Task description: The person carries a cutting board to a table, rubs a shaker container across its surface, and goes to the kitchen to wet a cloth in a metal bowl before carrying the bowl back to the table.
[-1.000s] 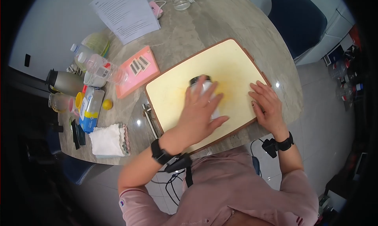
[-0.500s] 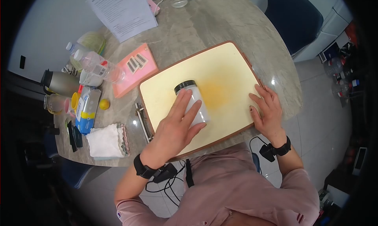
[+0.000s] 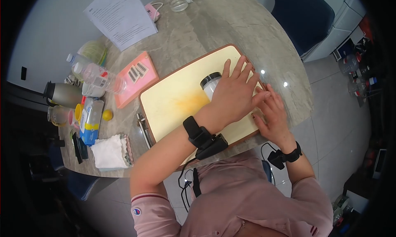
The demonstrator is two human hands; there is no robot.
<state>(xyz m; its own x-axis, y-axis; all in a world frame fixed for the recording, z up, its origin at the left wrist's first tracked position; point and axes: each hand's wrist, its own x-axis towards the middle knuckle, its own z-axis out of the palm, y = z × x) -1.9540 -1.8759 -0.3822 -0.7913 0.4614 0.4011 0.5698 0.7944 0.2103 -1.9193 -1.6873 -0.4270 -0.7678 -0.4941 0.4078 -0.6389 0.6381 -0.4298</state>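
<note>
A clear jar with a black lid (image 3: 210,87) lies on its side on a cream board with a brown rim (image 3: 165,92). My left hand (image 3: 236,94) is stretched across the jar, its fingers spread and its palm over the jar's body, hiding much of it. Close by, my right hand (image 3: 272,119) rests on the board's right edge with its fingers extended and apart. The left thumb overlaps the right fingertips in this view; whether they touch, I cannot tell. A yellow-orange smear (image 3: 192,101) marks the board left of the jar.
Left of the board are a pink tray (image 3: 132,90), plastic bottles (image 3: 97,75), a blue wipes pack (image 3: 91,123), a small yellow ball-like item (image 3: 107,114) and folded cloths (image 3: 110,152). A metal rod (image 3: 143,129) lies beside the board. Printed paper (image 3: 123,20) and a glass (image 3: 178,5) are farther back.
My left hand has moved right across the board, and the jar has shifted right and now sits partly beneath it. My right hand stays at the board's edge.
</note>
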